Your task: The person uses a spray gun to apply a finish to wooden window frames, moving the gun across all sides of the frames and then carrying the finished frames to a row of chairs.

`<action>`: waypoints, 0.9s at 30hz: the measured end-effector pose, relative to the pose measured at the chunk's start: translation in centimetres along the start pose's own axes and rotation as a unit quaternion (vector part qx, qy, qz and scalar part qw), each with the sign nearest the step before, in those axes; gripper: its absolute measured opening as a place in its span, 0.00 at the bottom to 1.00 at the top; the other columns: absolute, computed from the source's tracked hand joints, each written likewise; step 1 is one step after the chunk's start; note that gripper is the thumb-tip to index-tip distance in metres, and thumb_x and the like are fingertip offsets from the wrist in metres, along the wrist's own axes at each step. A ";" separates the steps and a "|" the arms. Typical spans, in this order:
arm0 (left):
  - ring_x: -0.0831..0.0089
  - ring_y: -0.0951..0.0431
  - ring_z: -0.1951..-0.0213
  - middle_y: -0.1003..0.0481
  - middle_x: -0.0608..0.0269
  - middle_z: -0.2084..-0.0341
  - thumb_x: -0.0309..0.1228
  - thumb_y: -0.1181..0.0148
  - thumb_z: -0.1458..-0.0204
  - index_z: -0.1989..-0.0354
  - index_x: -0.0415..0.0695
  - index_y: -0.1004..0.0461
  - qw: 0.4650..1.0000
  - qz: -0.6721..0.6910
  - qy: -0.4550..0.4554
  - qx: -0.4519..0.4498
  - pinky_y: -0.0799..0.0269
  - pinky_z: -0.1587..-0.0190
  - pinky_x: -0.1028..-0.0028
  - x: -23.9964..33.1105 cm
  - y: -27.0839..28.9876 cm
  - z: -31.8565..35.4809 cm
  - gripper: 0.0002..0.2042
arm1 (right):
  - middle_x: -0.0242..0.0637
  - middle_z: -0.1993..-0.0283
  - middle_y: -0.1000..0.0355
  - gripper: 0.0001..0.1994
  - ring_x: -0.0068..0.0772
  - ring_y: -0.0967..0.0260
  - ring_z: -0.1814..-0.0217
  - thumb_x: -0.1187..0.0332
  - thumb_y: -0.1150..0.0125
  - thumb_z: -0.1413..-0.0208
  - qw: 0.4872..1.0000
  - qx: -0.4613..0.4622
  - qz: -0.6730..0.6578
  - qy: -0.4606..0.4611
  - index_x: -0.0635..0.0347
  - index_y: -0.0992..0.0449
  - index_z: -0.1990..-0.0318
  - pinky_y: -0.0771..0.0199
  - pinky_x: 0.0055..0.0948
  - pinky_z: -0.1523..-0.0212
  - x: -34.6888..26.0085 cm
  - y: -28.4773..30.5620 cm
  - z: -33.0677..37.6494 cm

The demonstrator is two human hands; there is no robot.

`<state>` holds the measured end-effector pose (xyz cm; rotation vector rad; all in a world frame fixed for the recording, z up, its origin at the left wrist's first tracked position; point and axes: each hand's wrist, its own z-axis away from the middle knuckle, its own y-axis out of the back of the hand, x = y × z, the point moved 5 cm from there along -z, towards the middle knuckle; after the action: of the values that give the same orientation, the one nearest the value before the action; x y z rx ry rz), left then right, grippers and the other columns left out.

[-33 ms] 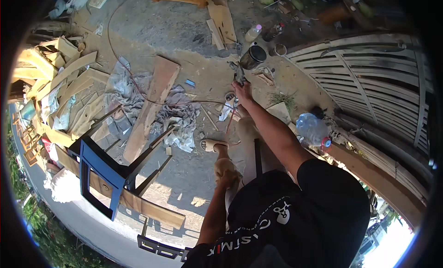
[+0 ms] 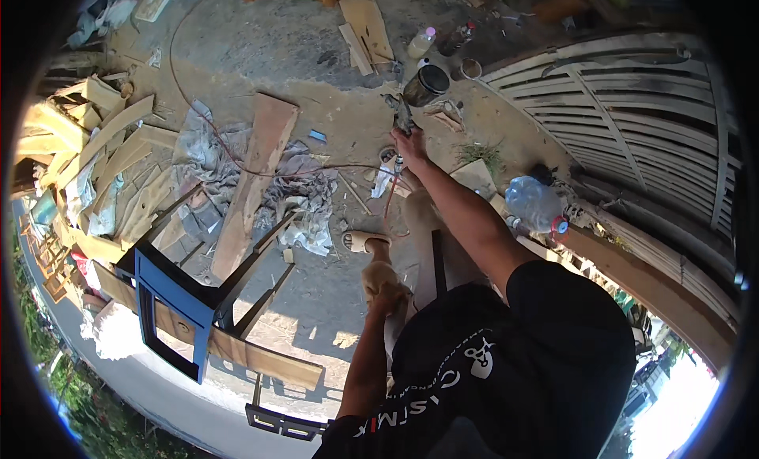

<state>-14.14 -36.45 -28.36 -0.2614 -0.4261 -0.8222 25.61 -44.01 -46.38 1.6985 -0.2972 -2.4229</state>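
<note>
My right hand (image 2: 409,145) reaches forward, closed around the handle of a spray gun (image 2: 402,115). A thin reddish hose (image 2: 296,173) runs to the handle's lower end. Right beside the gun is a dark round cup with a black lid (image 2: 427,84); I cannot tell whether the two are joined. My left hand (image 2: 386,298) rests on my left knee, over tan trousers (image 2: 378,275); its fingers are too dark and small to read. Left of me, a dark blue wooden chair frame (image 2: 170,289) stands tilted with its legs pointing away, against a plank (image 2: 269,362).
A long board (image 2: 257,174) lies over crumpled cloths (image 2: 304,194). Scrap wood (image 2: 118,135) is heaped at the left. On the right are a slatted panel (image 2: 609,119) and a large clear water bottle (image 2: 534,204). Smaller bottles (image 2: 421,42) stand ahead. The hose crosses the ground.
The view has shifted slightly, so the ground things sit a little higher and further left. My right hand keeps hold of the spray gun, and my left hand stays on the knee.
</note>
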 end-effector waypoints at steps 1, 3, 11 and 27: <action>0.44 0.45 0.27 0.46 0.43 0.26 0.61 0.48 0.42 0.26 0.43 0.44 0.999 0.005 0.037 0.017 0.54 0.26 0.55 -2.3 -0.5 0.6 0.42 | 0.33 0.64 0.24 0.05 0.24 0.25 0.64 0.73 0.36 0.41 0.998 -0.005 -0.059 -0.007 0.65 0.23 0.61 0.23 0.26 0.62 0.2 -0.6 1.7; 0.41 0.46 0.27 0.48 0.41 0.26 0.63 0.45 0.45 0.25 0.45 0.46 0.988 0.034 0.117 0.094 0.52 0.26 0.54 -8.9 -3.4 -0.1 0.46 | 0.35 0.62 0.23 0.06 0.26 0.25 0.62 0.73 0.34 0.41 0.991 0.025 -0.124 -0.032 0.66 0.22 0.59 0.24 0.28 0.63 -0.8 -0.1 5.3; 0.43 0.41 0.29 0.43 0.40 0.29 0.62 0.35 0.49 0.23 0.38 0.57 0.982 -0.118 0.122 0.080 0.42 0.30 0.59 -18.5 -8.4 -0.8 0.56 | 0.36 0.70 0.21 0.12 0.30 0.24 0.69 0.62 0.33 0.44 0.942 0.237 -0.161 -0.174 0.64 0.18 0.64 0.27 0.35 0.68 2.1 11.9 20.6; 0.28 0.35 0.36 0.51 0.26 0.30 0.59 0.35 0.49 0.22 0.63 0.59 0.930 -0.300 0.205 0.050 0.35 0.36 0.45 -9.4 -15.0 -3.2 0.50 | 0.41 0.62 0.20 0.24 0.37 0.24 0.60 0.60 0.24 0.53 0.601 0.677 -0.182 -0.384 0.69 0.20 0.54 0.26 0.37 0.55 33.3 52.9 54.0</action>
<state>-30.27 -41.42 -34.58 0.1518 -0.1456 -1.4169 -35.26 -99.84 -45.01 0.5203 -2.6719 -3.2485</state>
